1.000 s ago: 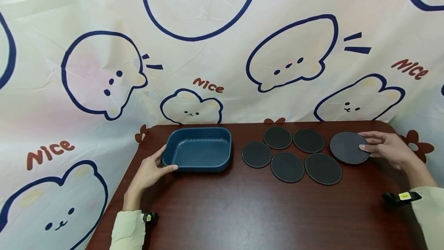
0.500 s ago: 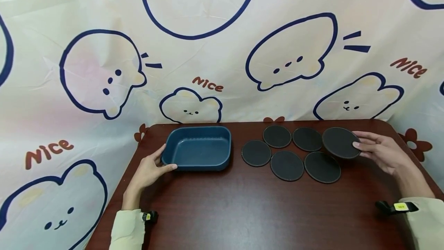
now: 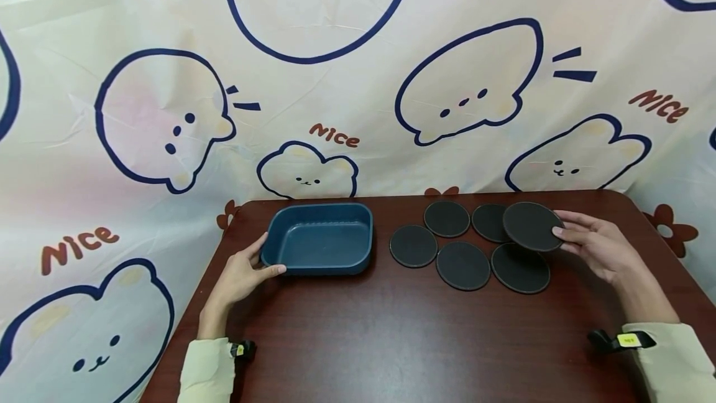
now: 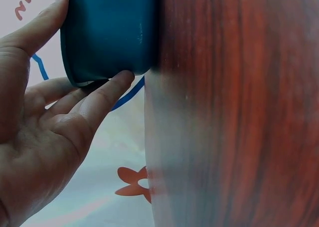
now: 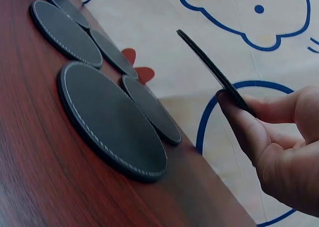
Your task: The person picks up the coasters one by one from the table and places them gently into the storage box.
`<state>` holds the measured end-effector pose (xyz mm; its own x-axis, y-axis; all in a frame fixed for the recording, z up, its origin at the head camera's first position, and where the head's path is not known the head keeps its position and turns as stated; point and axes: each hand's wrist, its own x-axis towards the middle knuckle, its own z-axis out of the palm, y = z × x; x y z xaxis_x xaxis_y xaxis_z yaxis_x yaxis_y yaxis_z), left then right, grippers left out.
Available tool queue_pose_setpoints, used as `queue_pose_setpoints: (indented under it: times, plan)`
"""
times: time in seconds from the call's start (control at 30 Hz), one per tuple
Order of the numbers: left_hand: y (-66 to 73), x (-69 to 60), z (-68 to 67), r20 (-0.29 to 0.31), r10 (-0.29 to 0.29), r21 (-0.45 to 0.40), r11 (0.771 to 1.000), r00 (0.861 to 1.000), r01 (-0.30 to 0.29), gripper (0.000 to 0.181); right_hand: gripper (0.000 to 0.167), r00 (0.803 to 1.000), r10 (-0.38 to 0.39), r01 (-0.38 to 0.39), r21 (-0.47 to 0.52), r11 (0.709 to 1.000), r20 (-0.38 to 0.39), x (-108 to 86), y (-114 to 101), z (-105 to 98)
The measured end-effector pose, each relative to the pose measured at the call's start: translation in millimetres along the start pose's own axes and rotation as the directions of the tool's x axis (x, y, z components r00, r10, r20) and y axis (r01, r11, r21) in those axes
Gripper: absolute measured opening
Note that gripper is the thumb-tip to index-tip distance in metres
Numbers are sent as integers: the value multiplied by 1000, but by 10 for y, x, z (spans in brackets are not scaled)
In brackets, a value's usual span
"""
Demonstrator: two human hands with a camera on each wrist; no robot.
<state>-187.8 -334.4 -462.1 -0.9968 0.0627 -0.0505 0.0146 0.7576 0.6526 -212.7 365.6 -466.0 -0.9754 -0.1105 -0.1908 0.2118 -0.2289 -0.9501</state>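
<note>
A dark round coaster [image 3: 533, 226] is pinched at its right edge between thumb and fingers of the right hand [image 3: 601, 247]. The right wrist view shows that coaster [image 5: 212, 67] edge-on, raised off the table, in the right hand [image 5: 279, 142]. Beneath and left of it lie several more round coasters [image 3: 463, 266], flat on the table; the held one partly covers the back right one [image 3: 488, 222]. At the left stands a blue rectangular container [image 3: 319, 244]. The left hand [image 3: 240, 278] grips its left end, thumb on the front rim; the left wrist view shows fingers against the container's side [image 4: 112, 32].
The brown table [image 3: 414, 341] reaches back to a printed cloth [image 3: 380, 104] hanging behind it. More cloth hangs at the left and right sides. The container stands left of the flat coasters, near the table's back edge.
The right hand has lifted the coaster from the table's right side and carried it left, over the back right coasters. The left hand and the container have stayed in place.
</note>
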Motion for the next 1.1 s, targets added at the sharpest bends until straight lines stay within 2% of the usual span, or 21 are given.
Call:
queue_pose_setpoints:
  times: [0.67,1.1]
  plan:
    - [14,15,15,11,-4,-22,1000,1000,4,103,37,1000,-13,14,-35,999,23,18,46,506]
    - [3,2,8,11,16,-12,1000,1000,-16,103,51,997,-9,11,-24,1000,81,59,63,887]
